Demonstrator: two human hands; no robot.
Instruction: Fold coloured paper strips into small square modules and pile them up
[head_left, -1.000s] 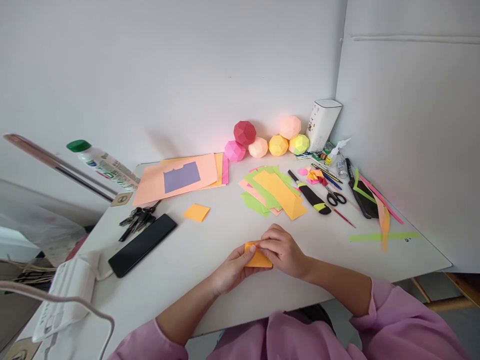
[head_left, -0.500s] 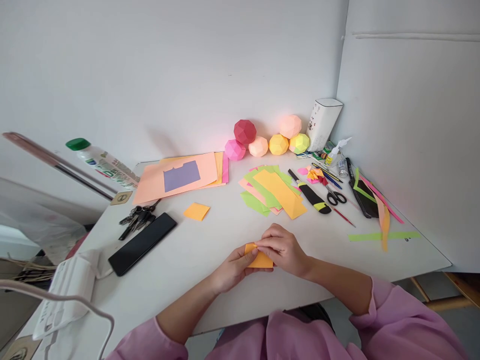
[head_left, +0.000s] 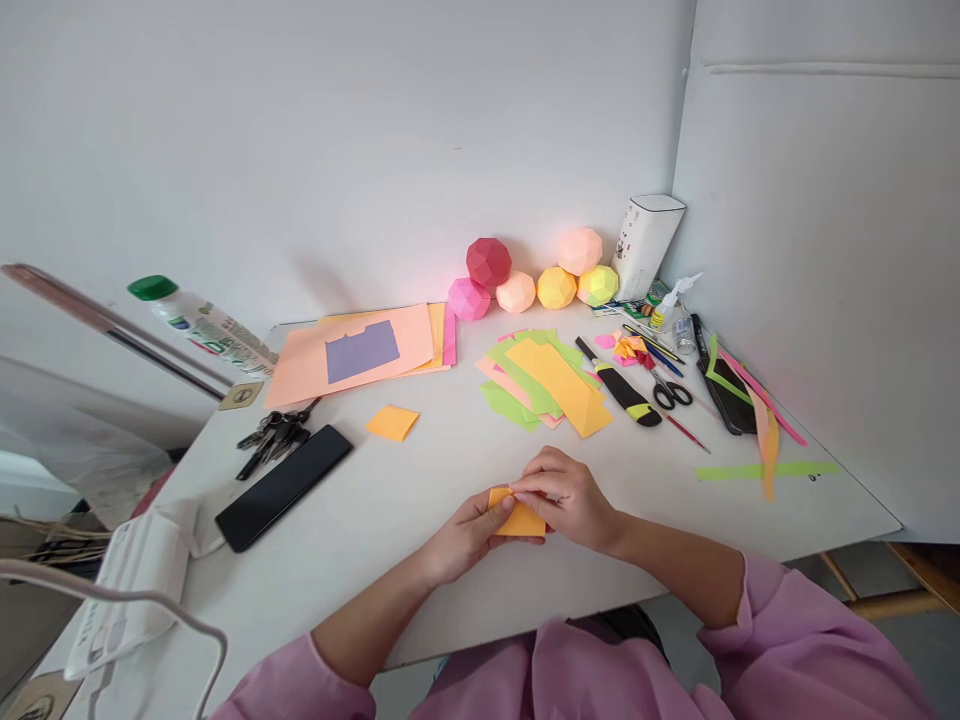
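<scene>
A small orange piece of paper (head_left: 526,520) is held between both hands over the front of the white table. My left hand (head_left: 466,540) grips it from the left, thumb on top and fingers beneath. My right hand (head_left: 568,500) pinches its upper edge, fingertips close to the left thumb. The right fingers hide part of the paper. Another folded orange paper square (head_left: 393,422) lies to the left. Beyond my hands is a pile of green, pink and orange paper pieces (head_left: 551,375).
Faceted paper balls (head_left: 488,262) stand along the wall. A utility knife (head_left: 628,393), scissors (head_left: 673,394) and a glue bottle (head_left: 664,312) lie or stand to the right. Leftward are a black phone (head_left: 285,488), keys (head_left: 277,436), paper sheets (head_left: 300,365) and a white power strip (head_left: 142,580).
Both hands keep almost the same hold on the orange paper. The whole view has shifted very slightly; nothing on the table has moved.
</scene>
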